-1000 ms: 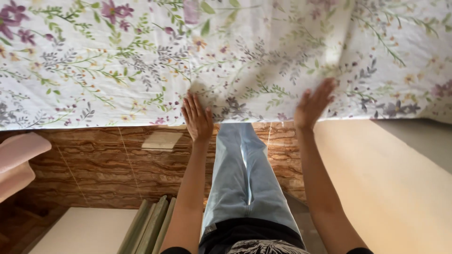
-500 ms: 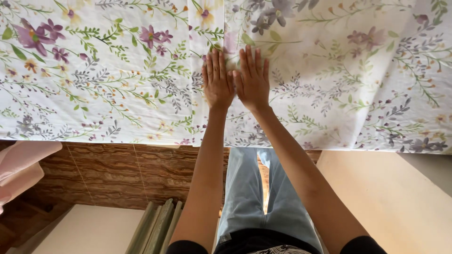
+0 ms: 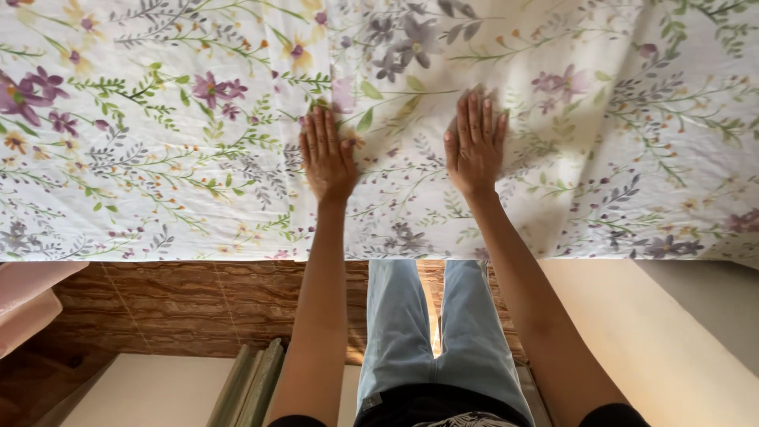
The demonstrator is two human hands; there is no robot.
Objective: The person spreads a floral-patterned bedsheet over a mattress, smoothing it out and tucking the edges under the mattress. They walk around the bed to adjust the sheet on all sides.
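Nearest the camera: dark waistband and light blue jeans [image 3: 411,340], legs standing straight down over brown marbled floor tiles [image 3: 182,308]. Folded olive-green panels [image 3: 249,387] low left of the legs, lying against a pale cream board [image 3: 150,395]. Pink cushion-like edge [image 3: 24,304] at far left. Pale wooden panel [image 3: 656,340] running diagonally on the right.

Both forearms bare, extended forward and up from the bottom edge, nearly parallel, elbows close to straight.

Left hand [image 3: 326,158] flat, palm down on the floral bedsheet [image 3: 158,158], wrist straight, fingers [image 3: 316,134] extended and held close together, thumb slightly out. No pinch, no fabric gathered.

Right hand [image 3: 474,146] same pose, palm down, a bit further up the sheet than the left, fingers [image 3: 474,115] extended and lightly fanned, thumb angled out toward the left hand. Resting flat on fabric, nothing gripped.

Hands level-ish and apart, strip of sheet between them.

Bedsheet: white with purple flowers, yellow blossoms, green and grey sprigs. Spread across the whole upper half of the view, near edge hanging as a straight line just above the knees. Light creases, small raised wrinkle near the right fingertips. What lies under the sheet is hidden.
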